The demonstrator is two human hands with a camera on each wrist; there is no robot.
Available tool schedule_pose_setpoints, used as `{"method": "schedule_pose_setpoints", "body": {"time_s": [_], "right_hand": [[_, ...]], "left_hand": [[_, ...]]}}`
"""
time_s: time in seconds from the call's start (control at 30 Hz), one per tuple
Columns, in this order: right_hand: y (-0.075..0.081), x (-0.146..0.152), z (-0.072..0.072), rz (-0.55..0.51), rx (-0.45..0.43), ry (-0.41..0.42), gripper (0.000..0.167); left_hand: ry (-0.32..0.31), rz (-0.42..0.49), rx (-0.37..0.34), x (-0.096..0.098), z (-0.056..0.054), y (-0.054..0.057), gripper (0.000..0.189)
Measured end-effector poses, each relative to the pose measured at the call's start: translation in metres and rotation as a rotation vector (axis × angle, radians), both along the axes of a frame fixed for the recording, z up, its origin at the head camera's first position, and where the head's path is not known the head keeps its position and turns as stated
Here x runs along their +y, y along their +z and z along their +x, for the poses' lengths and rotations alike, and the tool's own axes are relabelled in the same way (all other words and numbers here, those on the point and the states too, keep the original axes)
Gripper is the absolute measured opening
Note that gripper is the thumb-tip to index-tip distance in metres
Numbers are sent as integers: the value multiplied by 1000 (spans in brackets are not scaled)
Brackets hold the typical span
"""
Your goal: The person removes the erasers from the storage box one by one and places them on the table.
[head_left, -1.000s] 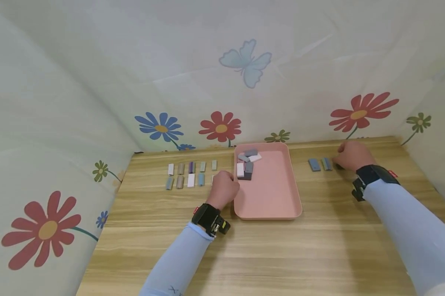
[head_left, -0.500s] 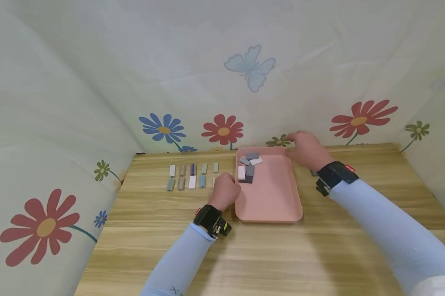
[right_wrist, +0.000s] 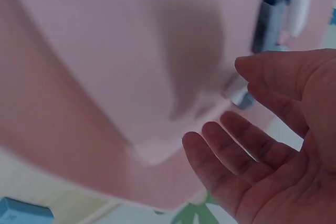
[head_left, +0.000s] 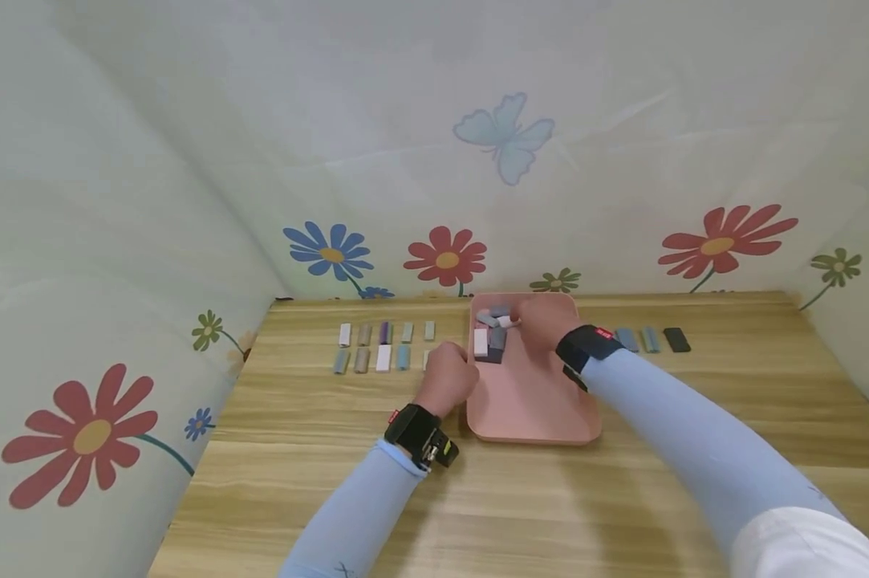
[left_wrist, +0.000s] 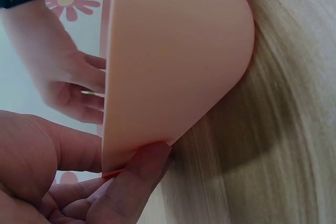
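Observation:
A pink tray (head_left: 535,405) lies on the wooden table. My left hand (head_left: 444,380) pinches its left wall; in the left wrist view the thumb and fingers (left_wrist: 139,174) close on the rim from both sides. Over the tray's far part is my right hand (head_left: 542,319), reaching in from the right. Its fingers (right_wrist: 231,163) are spread and slightly bent, with thumb and index fingertips right at a white block (right_wrist: 234,87). Small grey, white and dark rectangular blocks (head_left: 497,339) lie heaped in the tray's far left corner, partly hidden behind the right hand.
Left of the tray, several small blocks (head_left: 383,358) stand in two rows. To its right lie a blue block (head_left: 627,339), a blue-green block (head_left: 649,339) and a dark block (head_left: 676,339). A flower-printed cloth wall (head_left: 607,201) rises behind the table.
My right hand has moved left from the blocks on the right, over the tray's right edge and to the heap inside. The dark block on the right is now uncovered. My left hand stays.

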State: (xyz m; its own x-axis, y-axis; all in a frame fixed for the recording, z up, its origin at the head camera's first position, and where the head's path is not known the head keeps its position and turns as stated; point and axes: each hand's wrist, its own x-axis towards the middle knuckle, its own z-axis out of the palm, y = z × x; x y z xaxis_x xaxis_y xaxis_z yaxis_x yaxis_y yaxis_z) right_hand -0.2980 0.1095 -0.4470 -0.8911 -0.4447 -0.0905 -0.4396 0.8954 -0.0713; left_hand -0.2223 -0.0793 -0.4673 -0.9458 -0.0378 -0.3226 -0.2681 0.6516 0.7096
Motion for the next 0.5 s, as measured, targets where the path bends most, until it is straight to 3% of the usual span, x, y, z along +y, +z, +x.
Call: {"method": "schedule_pose_setpoints", "body": {"time_s": [0.33, 0.5], "right_hand": [[-18, -7, -6, 8, 39, -27, 14], [-21, -9, -5, -43, 13, -30, 32]], "left_hand": [[-11, -19, 42, 0, 1, 1, 33], [-21, -19, 70, 0, 1, 0, 34]]}}
